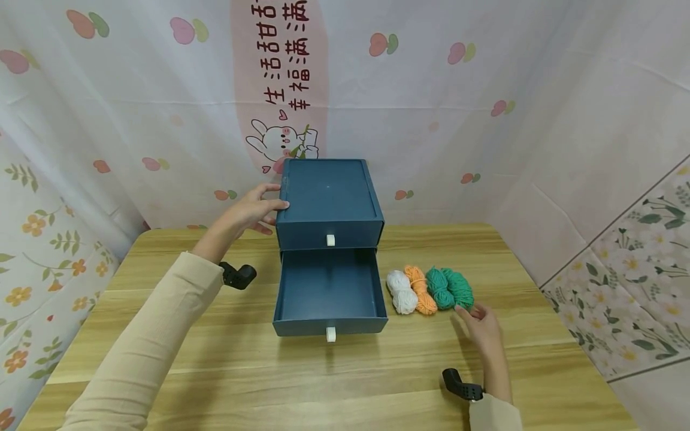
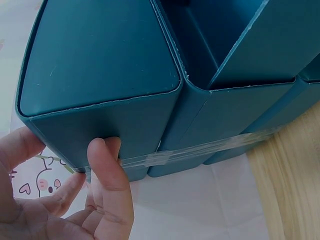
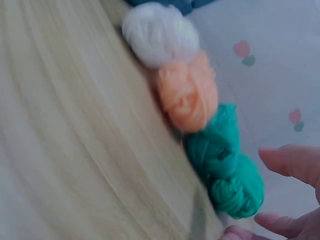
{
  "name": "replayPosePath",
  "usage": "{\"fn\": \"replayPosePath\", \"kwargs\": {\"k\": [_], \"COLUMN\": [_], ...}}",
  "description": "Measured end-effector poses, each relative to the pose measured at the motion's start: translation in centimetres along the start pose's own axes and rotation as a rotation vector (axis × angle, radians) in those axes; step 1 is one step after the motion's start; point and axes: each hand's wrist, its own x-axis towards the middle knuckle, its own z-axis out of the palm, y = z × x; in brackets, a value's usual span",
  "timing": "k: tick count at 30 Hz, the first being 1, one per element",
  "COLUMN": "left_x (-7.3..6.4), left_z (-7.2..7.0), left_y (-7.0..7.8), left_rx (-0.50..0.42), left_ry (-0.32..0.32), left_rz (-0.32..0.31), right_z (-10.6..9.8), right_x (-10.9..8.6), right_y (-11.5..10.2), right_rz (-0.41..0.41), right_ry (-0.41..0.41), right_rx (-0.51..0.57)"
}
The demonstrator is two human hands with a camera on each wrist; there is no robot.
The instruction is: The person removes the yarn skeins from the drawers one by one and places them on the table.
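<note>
A dark blue drawer cabinet (image 1: pixel 330 191) stands on the table; its pulled-out drawer (image 1: pixel 329 293) has nothing inside. My left hand (image 1: pixel 250 211) rests against the cabinet's left side, fingers spread near the upper edge. The left wrist view shows a fingertip (image 2: pixel 102 155) touching the cabinet wall (image 2: pixel 145 120). On the right lie a white yarn skein (image 1: pixel 402 292), an orange yarn skein (image 1: pixel 420 290) and green yarn (image 1: pixel 458 290), side by side. At the green yarn's near edge is my right hand (image 1: pixel 482 328), thumb and fingers apart; whether it touches the yarn, I cannot tell.
A white pull tab (image 1: pixel 331 334) sits on the extended drawer and another (image 1: pixel 330 240) on the closed top drawer. Clear tape (image 2: pixel 200 151) runs across the cabinet's side. Behind the wooden table (image 1: pixel 226 365) hangs a printed curtain (image 1: pixel 431 120).
</note>
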Motion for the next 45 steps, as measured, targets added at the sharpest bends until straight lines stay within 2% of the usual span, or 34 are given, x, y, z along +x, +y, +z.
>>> {"fn": "replayPosePath", "kwargs": {"k": [4, 9, 14, 18, 21, 24, 28, 31, 37, 45], "left_x": [0.0, -0.1, 0.0, 0.0, 0.0, 0.1, 0.2, 0.2, 0.2, 0.2], "left_z": [0.0, -0.1, -0.1, 0.0, 0.0, 0.0, -0.1, -0.1, 0.0, 0.0], "left_y": [0.0, 0.0, -0.1, -0.1, -0.1, -0.2, -0.2, -0.2, -0.3, -0.3], "left_rx": [-0.003, 0.003, -0.004, -0.005, 0.000, 0.001, 0.000, 0.000, 0.002, 0.003], "left_ry": [0.002, 0.007, 0.004, 0.003, 0.002, 0.001, 0.006, 0.009, 0.011, 0.017], "left_rz": [-0.002, -0.003, -0.002, 0.000, 0.002, 0.003, 0.002, 0.000, 0.001, -0.002], "right_z": [0.9, 3.0, 4.8, 5.9, 6.7, 7.7, 9.7, 11.4, 14.2, 16.0], "right_x": [-2.4, -5.6, -8.3, -9.7, -10.5, -11.3, -12.0, -12.4, -13.0, -13.2], "right_y": [-0.6, -1.9, -3.7, -5.1, -5.8, -6.4, -7.1, -7.6, -8.1, -8.4], "right_rz": [-0.027, -0.096, -0.160, -0.237, -0.281, -0.331, -0.399, -0.436, -0.454, -0.416], "right_ry": [-0.027, -0.003, 0.009, -0.015, -0.081, -0.186, -0.345, -0.425, -0.424, -0.386], "right_rx": [0.020, 0.047, 0.011, -0.028, -0.041, -0.050, -0.043, -0.020, 0.076, 0.192]}}
